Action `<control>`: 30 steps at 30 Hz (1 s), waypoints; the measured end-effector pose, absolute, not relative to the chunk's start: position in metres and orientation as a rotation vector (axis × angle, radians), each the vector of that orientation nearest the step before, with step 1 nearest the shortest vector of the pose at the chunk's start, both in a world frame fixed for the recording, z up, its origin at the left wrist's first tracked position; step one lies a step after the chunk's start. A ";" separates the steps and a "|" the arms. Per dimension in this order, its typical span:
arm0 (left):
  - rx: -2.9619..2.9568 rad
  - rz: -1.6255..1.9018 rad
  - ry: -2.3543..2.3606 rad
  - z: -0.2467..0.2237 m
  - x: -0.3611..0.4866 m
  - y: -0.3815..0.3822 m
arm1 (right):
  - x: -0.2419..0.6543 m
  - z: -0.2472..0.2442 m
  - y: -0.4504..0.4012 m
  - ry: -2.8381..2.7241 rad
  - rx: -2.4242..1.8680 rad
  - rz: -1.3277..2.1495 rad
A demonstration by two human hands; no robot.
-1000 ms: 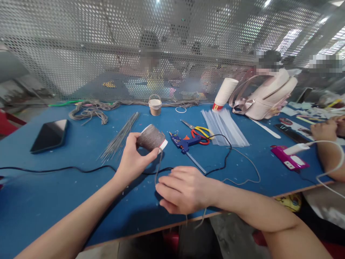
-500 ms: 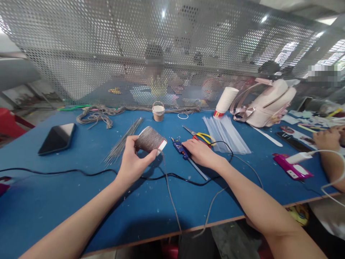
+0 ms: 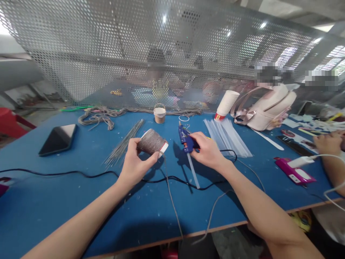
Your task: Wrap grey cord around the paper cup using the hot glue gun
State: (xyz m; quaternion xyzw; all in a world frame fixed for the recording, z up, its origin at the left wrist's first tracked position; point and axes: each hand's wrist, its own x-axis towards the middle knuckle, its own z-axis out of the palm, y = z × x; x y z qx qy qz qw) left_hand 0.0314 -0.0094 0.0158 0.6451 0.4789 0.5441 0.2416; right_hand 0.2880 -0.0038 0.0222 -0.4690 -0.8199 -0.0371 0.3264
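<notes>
My right hand [image 3: 206,149] is closed around the blue plastic glue gun [image 3: 185,139], right of and apart from the grey, cord-wrapped paper cup [image 3: 152,141] clasped in my left hand [image 3: 140,158]. The cup's long axis slopes down rightward; wraps look close-laid, right end bare white and red.

The single view looks from the head of the person seated at the table [image 3: 107,216], facing forward and angled down. The table's near edge crosses low in the frame, and the mesh screen [image 3: 107,68] spans the top beyond it. The camera is close above the work: left hand [image 3: 138,158] and right hand [image 3: 207,149] show near the middle, forearms [image 3: 86,210] entering from below. The wide field reaches from the phone [image 3: 58,140] to the backpack [image 3: 272,108].
</notes>
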 end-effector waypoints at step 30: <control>2.050 1.506 1.434 0.009 0.022 -0.002 | 0.238 0.043 -0.072 -1.814 -1.306 0.815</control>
